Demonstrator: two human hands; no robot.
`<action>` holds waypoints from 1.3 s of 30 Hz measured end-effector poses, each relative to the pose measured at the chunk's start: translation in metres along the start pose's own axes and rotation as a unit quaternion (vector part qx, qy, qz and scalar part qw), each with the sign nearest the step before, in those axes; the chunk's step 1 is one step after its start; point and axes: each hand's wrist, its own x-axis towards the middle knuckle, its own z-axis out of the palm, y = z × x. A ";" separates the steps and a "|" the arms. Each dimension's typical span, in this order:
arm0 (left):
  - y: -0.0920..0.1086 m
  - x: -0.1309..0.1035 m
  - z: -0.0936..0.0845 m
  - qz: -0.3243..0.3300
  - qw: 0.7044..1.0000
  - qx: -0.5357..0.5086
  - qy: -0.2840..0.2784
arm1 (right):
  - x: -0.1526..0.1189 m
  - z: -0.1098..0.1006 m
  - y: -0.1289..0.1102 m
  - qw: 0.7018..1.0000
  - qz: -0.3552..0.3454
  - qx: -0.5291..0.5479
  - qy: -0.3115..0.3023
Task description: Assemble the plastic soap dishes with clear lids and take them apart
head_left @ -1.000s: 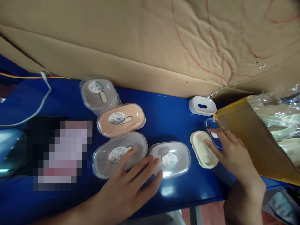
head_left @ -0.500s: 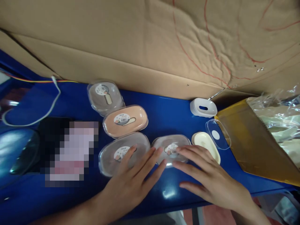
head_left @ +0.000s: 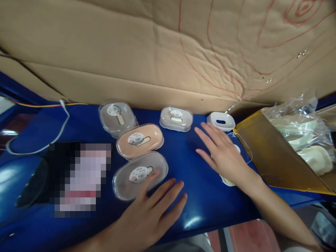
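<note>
My left hand (head_left: 149,213) is spread over the blue table, its index finger overlapping the edge of a grey lidded box (head_left: 140,176) with a round label. Above that box lies a peach lidded box (head_left: 140,141), and behind it more grey boxes (head_left: 117,117), which look stacked. Another grey lidded box (head_left: 176,119) stands at the back middle. My right hand (head_left: 223,150), fingers apart and holding nothing, hovers just below a white open-slotted box (head_left: 221,121). It partly covers a clear lid (head_left: 245,148) and most of a cream piece (head_left: 228,181).
On the right, a cardboard box (head_left: 273,154) holds cream pieces in clear plastic. A tall cardboard sheet (head_left: 118,52) borders the table's back. At the left lie a white cable (head_left: 63,126), a dark object with a pixelated area (head_left: 84,175) and a shiny blue item (head_left: 23,178).
The grey lidded box near my hands has gone from the front middle to the back. My right hand has moved up and is away from it. My left hand stays spread, slightly lower.
</note>
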 end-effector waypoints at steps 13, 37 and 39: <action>0.007 0.001 0.013 0.056 0.997 -0.024 -0.054 | -0.094 -0.001 -0.011 0.980 -0.059 0.118 -0.151; 0.015 0.022 0.034 -0.019 0.993 0.030 -0.110 | -0.028 0.031 0.089 0.994 0.062 0.039 -0.081; 0.015 0.020 0.031 -0.024 0.994 0.020 -0.106 | -0.032 0.030 0.074 0.993 0.013 0.087 -0.082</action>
